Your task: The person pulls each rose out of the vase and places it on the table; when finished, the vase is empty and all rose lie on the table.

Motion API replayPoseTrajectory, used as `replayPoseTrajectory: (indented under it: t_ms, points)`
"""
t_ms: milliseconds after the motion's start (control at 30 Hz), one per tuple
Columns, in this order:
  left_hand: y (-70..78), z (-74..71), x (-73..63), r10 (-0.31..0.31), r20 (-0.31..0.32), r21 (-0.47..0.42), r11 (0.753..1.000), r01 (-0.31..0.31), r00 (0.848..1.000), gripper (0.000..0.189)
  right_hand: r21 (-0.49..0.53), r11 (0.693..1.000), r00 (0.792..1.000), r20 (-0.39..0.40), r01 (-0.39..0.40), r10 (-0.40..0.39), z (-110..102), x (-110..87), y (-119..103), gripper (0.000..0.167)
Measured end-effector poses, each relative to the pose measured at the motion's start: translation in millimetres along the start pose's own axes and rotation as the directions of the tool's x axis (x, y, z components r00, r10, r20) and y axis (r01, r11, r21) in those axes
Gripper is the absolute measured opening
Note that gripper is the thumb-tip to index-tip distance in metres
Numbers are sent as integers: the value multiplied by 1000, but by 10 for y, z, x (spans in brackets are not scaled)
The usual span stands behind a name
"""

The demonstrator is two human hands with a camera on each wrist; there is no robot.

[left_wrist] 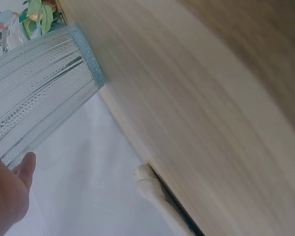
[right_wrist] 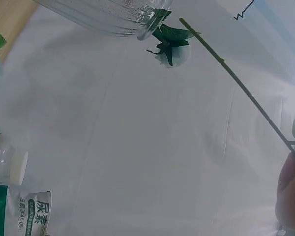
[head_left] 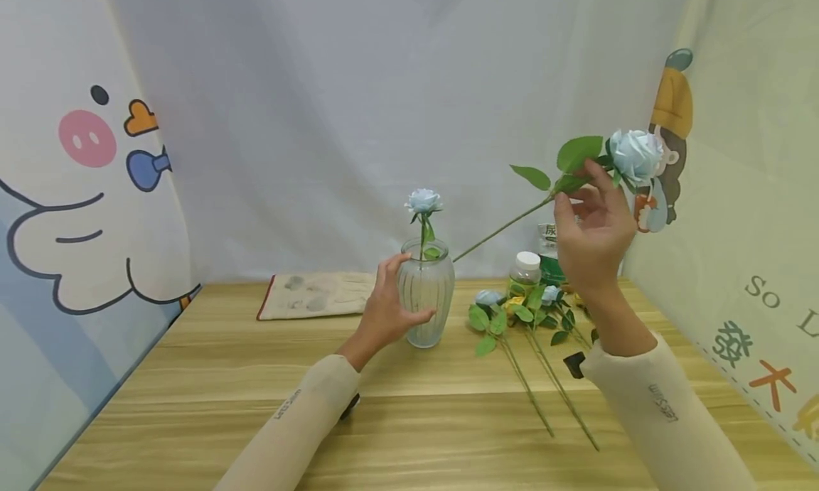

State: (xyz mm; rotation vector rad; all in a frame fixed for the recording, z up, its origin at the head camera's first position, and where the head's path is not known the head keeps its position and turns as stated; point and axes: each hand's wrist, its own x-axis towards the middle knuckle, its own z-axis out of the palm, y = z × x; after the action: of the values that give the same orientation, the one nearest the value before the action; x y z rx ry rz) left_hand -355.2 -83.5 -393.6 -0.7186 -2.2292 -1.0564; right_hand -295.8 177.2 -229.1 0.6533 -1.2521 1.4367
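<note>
My left hand [head_left: 392,310] holds the side of a clear ribbed glass vase [head_left: 438,299], fingers near its rim and thumb lower down. The vase stands upright on the table, and one pale blue artificial rose [head_left: 424,201] rises from its mouth. In the left wrist view, the vase [left_wrist: 44,83] fills the upper left beside my thumb. Up to the right, my right hand [head_left: 598,235] pinches the leafy upper stem of a second pale blue rose [head_left: 635,157]. Its bare stem [right_wrist: 246,91] slants down left, the lower end near the vase's rim.
Several blue and yellow roses [head_left: 489,299] lie right of the vase, stems toward the front. Behind them stand a white-capped jar [head_left: 527,261] and a green-and-white packet [head_left: 549,249]. A cream cloth item [head_left: 313,295] with a red edge lies back left. Curtains enclose the table [head_left: 409,420].
</note>
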Motion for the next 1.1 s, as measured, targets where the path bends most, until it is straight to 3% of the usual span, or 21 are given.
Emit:
replayPoseTrajectory:
  t_ms: [333, 433, 533, 700, 933, 1000, 1067, 1100]
  points:
    - [26, -13, 2, -20, 8, -5, 1000, 20, 1000, 101, -20, 999, 994, 98, -37, 38, -240, -102, -80, 48]
    - [28, -17, 2, -26, 14, -5, 1000, 26, 1000, 101, 2, 995, 983, 155, -102, 100, -315, -144, -101, 49]
    - [27, -16, 2, -23, 15, -8, 1000, 23, 1000, 101, 6, 976, 950, 229, -219, 211, -377, -194, -137, 49]
    - [13, -9, 1, -15, 11, -6, 1000, 15, 1000, 102, -120, 930, 867, 337, -347, 367, -449, -306, -191, 49]
    - [7, -8, 2, -14, 13, -9, 1000, 14, 1000, 102, -327, 892, 755, 485, -312, 442, -540, -465, -107, 48]
    - [9, -9, 1, -15, 12, -9, 1000, 15, 1000, 102, -354, 878, 690, 547, -322, 474, -568, -500, -67, 48]
    - [11, -11, 1, -16, 12, -7, 1000, 17, 1000, 102, -394, 853, 591, 616, -341, 521, -596, -538, -30, 47]
    - [12, -12, -1, -17, 13, -7, 1000, 18, 1000, 102, -410, 838, 530, 650, -359, 545, -607, -559, -11, 46]
